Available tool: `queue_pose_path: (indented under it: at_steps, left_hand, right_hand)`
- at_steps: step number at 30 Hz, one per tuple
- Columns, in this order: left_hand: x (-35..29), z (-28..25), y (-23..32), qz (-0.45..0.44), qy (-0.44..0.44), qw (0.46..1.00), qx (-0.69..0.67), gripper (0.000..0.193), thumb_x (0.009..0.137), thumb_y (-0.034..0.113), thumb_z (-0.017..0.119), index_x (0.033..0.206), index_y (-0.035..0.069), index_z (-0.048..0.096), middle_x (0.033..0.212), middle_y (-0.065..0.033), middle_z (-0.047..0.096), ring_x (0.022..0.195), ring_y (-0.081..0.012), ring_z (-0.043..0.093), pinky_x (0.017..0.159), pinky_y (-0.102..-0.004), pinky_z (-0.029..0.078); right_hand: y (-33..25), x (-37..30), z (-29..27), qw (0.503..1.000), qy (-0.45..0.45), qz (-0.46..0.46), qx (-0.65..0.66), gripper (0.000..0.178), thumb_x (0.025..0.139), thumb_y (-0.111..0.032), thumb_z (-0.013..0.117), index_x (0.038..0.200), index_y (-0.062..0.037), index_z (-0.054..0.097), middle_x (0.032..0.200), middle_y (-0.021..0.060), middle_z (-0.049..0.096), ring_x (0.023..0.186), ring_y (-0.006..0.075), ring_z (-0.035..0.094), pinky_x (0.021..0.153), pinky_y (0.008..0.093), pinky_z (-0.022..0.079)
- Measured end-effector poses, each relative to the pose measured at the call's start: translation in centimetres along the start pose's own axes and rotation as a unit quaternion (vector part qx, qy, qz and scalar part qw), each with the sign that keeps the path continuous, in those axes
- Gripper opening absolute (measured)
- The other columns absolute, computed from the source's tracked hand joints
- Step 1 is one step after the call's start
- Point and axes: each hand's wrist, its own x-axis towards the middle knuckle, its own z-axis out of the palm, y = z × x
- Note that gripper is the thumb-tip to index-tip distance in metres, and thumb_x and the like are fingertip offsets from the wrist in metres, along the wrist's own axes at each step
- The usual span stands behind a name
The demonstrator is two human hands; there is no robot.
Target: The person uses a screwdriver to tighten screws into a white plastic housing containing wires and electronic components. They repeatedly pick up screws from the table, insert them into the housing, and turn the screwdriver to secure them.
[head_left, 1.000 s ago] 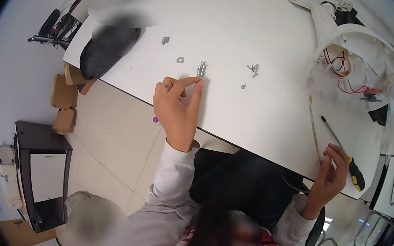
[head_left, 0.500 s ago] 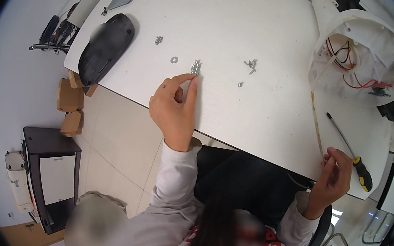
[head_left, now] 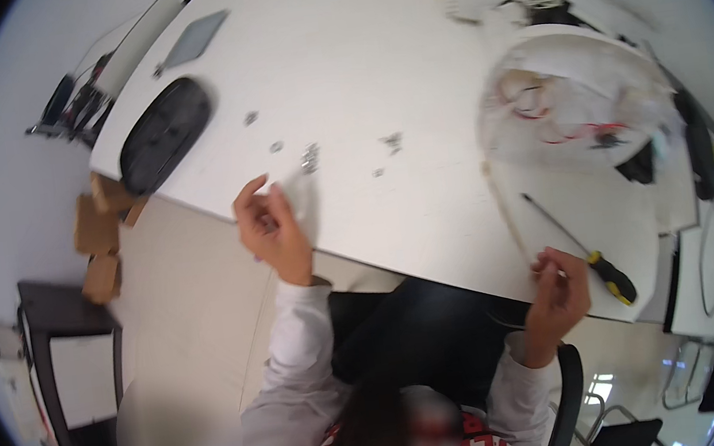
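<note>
Left hand [head_left: 278, 235]: part-open, thumb and index separated
Metal parts [head_left: 310, 158]: just beyond its fingertips, rightward
Right hand [head_left: 558, 296]: curled, hold unclear

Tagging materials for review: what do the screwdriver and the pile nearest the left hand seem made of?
Screwdriver: likely metal shaft, thin and dark; handle probably plastic or rubber, black and yellow, finish unclear. Pile: probably metal, shiny, silvery with bright glints.

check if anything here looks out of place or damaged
The bowl-shaped white housing at right lies open, red wires exposed inside, odd for a casing. Small metal pieces sit loose in separate clusters on the tabletop. No damage is clear in the blur.
</note>
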Motion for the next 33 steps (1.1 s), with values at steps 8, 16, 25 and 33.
queue_pose_path:
  at_steps: [8,16,25,33]
  left_hand:
    - [-3.0,-1.3,-1.3,0.18,-0.125,0.969,0.113,0.018,0.081,0.001,0.046,0.087,0.004,0.063,0.082,-0.006,0.053,0.083,-0.0234,0.044,0.072,-0.0311,0.036]
    - [-3.5,-2.0,-1.2,0.173,-0.134,0.969,0.111,0.026,0.078,0.004,0.041,0.087,0.008,0.064,0.097,-0.0107,0.052,0.096,-0.0273,0.042,0.089,-0.0376,0.033]
    - [-5.2,-2.6,2.9,0.104,-0.12,0.986,0.048,0.023,0.076,-0.002,0.049,0.095,0.005,0.061,0.094,-0.0092,0.058,0.095,-0.0255,0.051,0.085,-0.0341,0.039]
    - [-8.9,4.7,17.7,0.264,-0.299,0.911,-0.102,0.018,0.074,-0.004,0.057,0.091,0.003,0.062,0.085,-0.0102,0.061,0.083,-0.0254,0.059,0.073,-0.0318,0.046]
  right_hand:
    - [0.7,2.8,-7.3,0.96,0.131,-0.119,-0.218,0.022,0.079,0.009,0.054,0.098,0.0001,0.061,0.097,0.0125,0.06,0.085,0.0252,0.057,0.074,0.0311,0.048]
    - [3.4,2.3,-10.5,0.946,-0.021,-0.08,-0.313,0.025,0.079,-0.013,0.064,0.103,-0.0075,0.063,0.101,0.0073,0.058,0.099,0.027,0.051,0.083,0.0385,0.041]
    - [4.2,1.4,-10.8,0.951,-0.012,-0.103,-0.291,0.025,0.08,-0.016,0.064,0.104,-0.0093,0.062,0.1,0.0068,0.058,0.098,0.0281,0.05,0.08,0.04,0.041]
    - [4.5,1.2,-11.5,0.95,-0.003,-0.091,-0.299,0.028,0.08,-0.018,0.065,0.107,-0.0124,0.06,0.102,0.0024,0.057,0.101,0.0254,0.049,0.081,0.0397,0.04]
